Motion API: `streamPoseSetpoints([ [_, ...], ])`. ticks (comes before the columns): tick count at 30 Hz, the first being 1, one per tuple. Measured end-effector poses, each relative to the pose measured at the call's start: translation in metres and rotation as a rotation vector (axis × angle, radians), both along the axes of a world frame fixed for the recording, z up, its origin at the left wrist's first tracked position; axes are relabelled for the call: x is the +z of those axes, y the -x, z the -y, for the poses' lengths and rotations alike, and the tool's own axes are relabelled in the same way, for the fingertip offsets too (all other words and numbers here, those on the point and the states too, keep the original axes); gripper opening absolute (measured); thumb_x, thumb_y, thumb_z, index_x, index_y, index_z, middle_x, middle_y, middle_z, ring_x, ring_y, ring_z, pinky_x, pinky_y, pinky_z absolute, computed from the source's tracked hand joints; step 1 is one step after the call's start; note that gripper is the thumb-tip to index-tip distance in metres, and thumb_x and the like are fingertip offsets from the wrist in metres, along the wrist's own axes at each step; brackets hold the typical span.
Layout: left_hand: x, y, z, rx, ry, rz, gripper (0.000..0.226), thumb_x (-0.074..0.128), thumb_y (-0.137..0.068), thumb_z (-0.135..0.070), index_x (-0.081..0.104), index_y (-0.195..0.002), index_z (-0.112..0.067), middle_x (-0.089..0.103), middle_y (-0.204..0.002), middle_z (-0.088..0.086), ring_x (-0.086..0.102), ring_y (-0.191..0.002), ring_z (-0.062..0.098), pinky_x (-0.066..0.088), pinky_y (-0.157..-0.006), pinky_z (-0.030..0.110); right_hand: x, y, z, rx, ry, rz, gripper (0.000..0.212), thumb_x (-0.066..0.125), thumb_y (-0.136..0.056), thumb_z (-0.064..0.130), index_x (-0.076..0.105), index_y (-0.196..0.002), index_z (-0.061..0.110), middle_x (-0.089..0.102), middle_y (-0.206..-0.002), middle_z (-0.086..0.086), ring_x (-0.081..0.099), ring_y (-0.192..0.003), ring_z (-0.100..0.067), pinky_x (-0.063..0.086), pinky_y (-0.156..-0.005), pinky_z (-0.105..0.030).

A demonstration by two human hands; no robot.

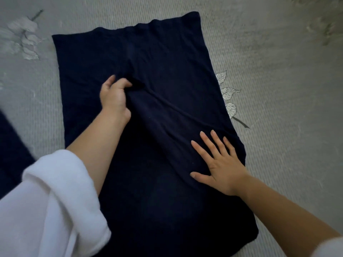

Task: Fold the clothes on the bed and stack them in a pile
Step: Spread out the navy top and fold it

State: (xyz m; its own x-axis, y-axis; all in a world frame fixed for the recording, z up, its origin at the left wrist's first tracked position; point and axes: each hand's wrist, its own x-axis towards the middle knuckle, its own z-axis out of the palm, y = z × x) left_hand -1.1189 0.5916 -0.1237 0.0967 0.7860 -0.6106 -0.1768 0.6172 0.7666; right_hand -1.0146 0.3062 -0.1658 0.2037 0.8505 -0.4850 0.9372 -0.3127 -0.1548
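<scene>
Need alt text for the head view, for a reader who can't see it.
A dark navy garment lies spread on a grey leaf-print bedcover. The left hand pinches a fold near its middle while the right hand presses flat, fingers spread, nearer the person.

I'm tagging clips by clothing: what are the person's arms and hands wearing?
White sleeves, pushed up: the left sleeve bunches near the elbow; the right sleeve barely shows at the corner. Left hand and right hand bare: no gloves, rings or watch.
</scene>
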Motion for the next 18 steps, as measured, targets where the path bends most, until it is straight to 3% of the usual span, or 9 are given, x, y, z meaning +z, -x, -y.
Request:
streamPoseSetpoints([
  [3, -0.005, 0.023, -0.011, 0.056, 0.159, 0.078, 0.035, 0.063, -0.078, -0.005, 0.065, -0.113, -0.01, 0.067, -0.114, 0.009, 0.064, -0.105, 0.026, 0.056, -0.086, 0.041, 0.0, 0.0, 0.0, -0.006, 0.002, -0.008, 0.082, 0.002, -0.076, 0.084, -0.037, -0.137, 0.044, -0.048, -0.144, 0.012, -0.043, -0.134, -0.015, -0.033, -0.106, -0.036],
  [6, -0.006, 0.033, -0.015, 0.061, 0.158, 0.064, 0.039, 0.071, -0.074, -0.007, 0.066, -0.112, -0.013, 0.068, -0.11, 0.006, 0.065, -0.101, 0.024, 0.057, -0.083, 0.04, 0.001, 0.001, 0.0, -0.007, 0.004, -0.001, 0.082, 0.001, -0.076, 0.084, -0.037, -0.137, 0.044, -0.047, -0.144, 0.012, -0.042, -0.135, -0.015, -0.033, -0.106, -0.036],
  [9, -0.007, 0.035, -0.029, 0.058, -0.009, -0.069, 0.075, 0.074, -0.071, -0.003, 0.045, -0.139, -0.018, 0.061, -0.12, 0.001, 0.061, -0.102, 0.019, 0.056, -0.084, 0.037, 0.001, 0.001, -0.001, -0.006, 0.004, -0.001, 0.082, 0.002, -0.076, 0.084, -0.037, -0.137, 0.044, -0.048, -0.144, 0.012, -0.043, -0.134, -0.015, -0.035, -0.105, -0.035],
  [14, -0.021, 0.056, -0.045, -0.13, -0.108, -0.362, 0.077, 0.078, -0.074, -0.013, 0.039, -0.141, -0.017, 0.054, -0.131, 0.0, 0.057, -0.112, 0.017, 0.052, -0.094, 0.037, 0.001, 0.001, -0.001, -0.013, 0.002, 0.015, 0.083, 0.002, -0.077, 0.084, -0.036, -0.138, 0.043, -0.047, -0.145, 0.012, -0.042, -0.135, -0.015, -0.035, -0.105, -0.034],
  [16, -0.029, 0.064, -0.039, -0.234, -0.225, -0.491, 0.086, 0.078, -0.077, -0.018, 0.026, -0.146, -0.02, 0.044, -0.141, 0.002, 0.048, -0.123, 0.016, 0.042, -0.105, 0.032, 0.002, 0.002, 0.0, -0.014, -0.001, 0.031, 0.083, 0.001, -0.076, 0.084, -0.035, -0.138, 0.043, -0.045, -0.146, 0.011, -0.041, -0.136, -0.015, -0.032, -0.107, -0.035],
  [18, -0.029, 0.071, -0.027, -0.441, -0.5, -0.738, 0.095, 0.075, -0.079, -0.023, 0.012, -0.15, -0.026, 0.027, -0.15, 0.007, 0.033, -0.131, 0.015, 0.026, -0.107, 0.024, 0.005, 0.004, 0.0, -0.015, -0.009, 0.05, 0.083, 0.003, -0.078, 0.082, -0.031, -0.141, 0.042, -0.04, -0.15, 0.01, -0.038, -0.138, -0.016, -0.026, -0.112, -0.038],
])
